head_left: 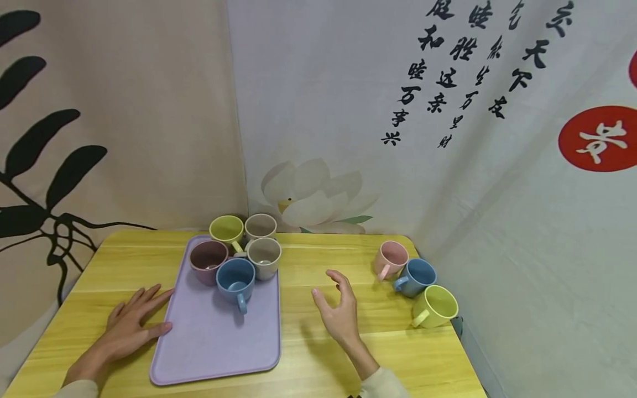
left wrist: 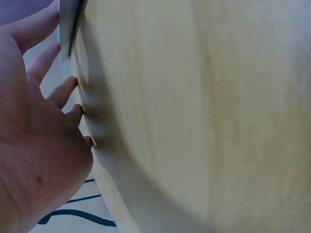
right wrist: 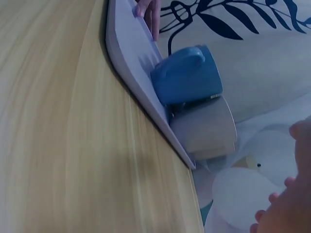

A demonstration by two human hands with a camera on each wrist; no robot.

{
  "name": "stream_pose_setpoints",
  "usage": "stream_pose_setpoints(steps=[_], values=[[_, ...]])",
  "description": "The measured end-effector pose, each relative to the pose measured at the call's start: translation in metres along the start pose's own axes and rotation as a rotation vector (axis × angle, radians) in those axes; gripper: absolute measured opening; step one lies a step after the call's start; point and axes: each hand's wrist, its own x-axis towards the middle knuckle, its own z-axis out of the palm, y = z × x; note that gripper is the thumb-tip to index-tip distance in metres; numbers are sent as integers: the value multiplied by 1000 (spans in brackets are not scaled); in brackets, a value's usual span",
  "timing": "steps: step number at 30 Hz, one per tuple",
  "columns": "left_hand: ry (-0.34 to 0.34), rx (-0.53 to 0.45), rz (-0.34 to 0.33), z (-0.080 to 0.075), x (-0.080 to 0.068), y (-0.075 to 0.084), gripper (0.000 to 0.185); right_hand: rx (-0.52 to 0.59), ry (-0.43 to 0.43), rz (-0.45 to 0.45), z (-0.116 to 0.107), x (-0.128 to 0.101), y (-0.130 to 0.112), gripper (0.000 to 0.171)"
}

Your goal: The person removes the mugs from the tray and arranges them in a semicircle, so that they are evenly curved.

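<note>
Left hand: the left hand [head_left: 130, 323] lies flat on the wooden table [head_left: 318, 309], fingers straight and spread, tips touching the left edge of the lilac tray [head_left: 219, 337] — gripping nothing.
Right hand: the right hand [head_left: 338, 309] hovers above the table's middle, just right of the tray, fingers loosely curled and apart, holding nothing.
Tray: near-left of the table, lying flat; its near half is bare.
On the tray: at the far end, a mauve cup [head_left: 207, 261], a blue cup [head_left: 236, 281] and a beige cup [head_left: 264, 257], bunched together.
Behind the tray: a green cup [head_left: 226, 231] and another beige cup [head_left: 260, 226], at the tray's far edge.
Right side: a pink cup [head_left: 390, 258], a second blue cup [head_left: 416, 277] and a yellow-green cup [head_left: 435, 306] in a row — well apart from the tray.
</note>
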Motion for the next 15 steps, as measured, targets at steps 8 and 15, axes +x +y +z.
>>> stream_pose_setpoints(steps=[8, 15], values=[[7, 37, -5, -1, 2, -1, 88, -6, -205, 10, 19, -2, -14, 46], [9, 36, -13, -1, 2, 0, 88, -22, -391, 9, 35, -6, -23, 42]])
